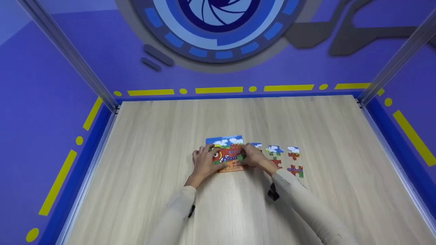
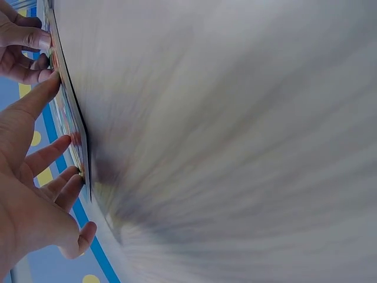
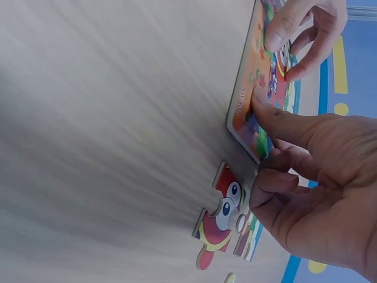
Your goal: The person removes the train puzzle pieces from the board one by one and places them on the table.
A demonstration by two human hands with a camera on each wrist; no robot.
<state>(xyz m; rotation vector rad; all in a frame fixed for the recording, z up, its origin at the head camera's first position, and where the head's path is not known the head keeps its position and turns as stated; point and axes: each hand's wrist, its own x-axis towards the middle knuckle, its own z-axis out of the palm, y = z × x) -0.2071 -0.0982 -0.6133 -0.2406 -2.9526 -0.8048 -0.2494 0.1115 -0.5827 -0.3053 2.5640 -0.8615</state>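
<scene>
Puzzle [image 1: 228, 154] is lying on table [image 1: 150, 143]; loose pieces [image 1: 295, 170] are lying right of it; panels [image 1: 238, 76] are standing behind, left and right of table.

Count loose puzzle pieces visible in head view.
5, right of the board: far left piece, far middle piece, far right piece, near left piece, near right piece. Right hand may hide more.

A colourful puzzle [image 1: 227, 153] lies flat — loose pieces [image 1: 293, 152] at its right.
</scene>
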